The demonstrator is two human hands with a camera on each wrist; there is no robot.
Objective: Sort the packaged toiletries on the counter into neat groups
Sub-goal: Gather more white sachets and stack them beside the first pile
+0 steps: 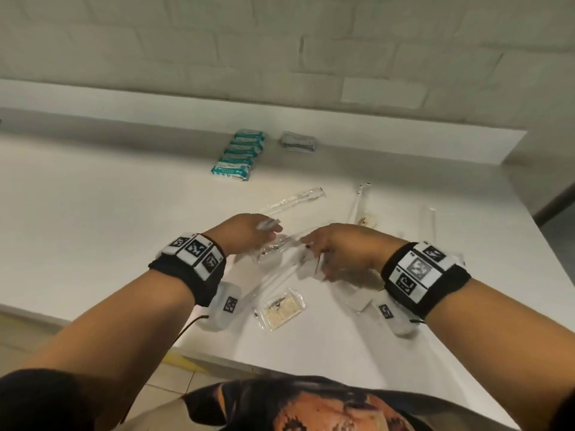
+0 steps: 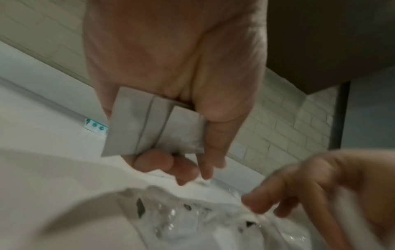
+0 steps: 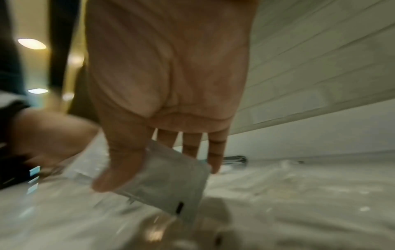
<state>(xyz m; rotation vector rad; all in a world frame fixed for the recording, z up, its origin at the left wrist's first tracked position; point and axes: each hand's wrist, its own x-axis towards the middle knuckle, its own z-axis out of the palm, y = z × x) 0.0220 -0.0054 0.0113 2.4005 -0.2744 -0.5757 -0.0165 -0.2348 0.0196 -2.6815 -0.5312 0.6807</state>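
Note:
My left hand (image 1: 249, 233) hovers over the counter's middle and holds a flat white sachet (image 2: 153, 125) between thumb and fingers. Close beside it, my right hand (image 1: 329, 250) pinches another white sachet (image 3: 171, 182) under its thumb. Beneath both hands lie loose clear-wrapped items (image 1: 277, 250), among them a long clear packet (image 1: 295, 202). A clear pack with cream contents (image 1: 280, 307) lies nearer me. At the back, teal-and-white packs (image 1: 239, 154) form a neat row, with a small stack of grey sachets (image 1: 298, 141) to their right.
The white counter (image 1: 109, 213) ends at a raised ledge and tiled wall behind. More clear-wrapped sticks (image 1: 361, 200) and a crumpled wrapper (image 1: 368, 220) lie at the right. The counter's front edge (image 1: 217, 359) runs diagonally near my body.

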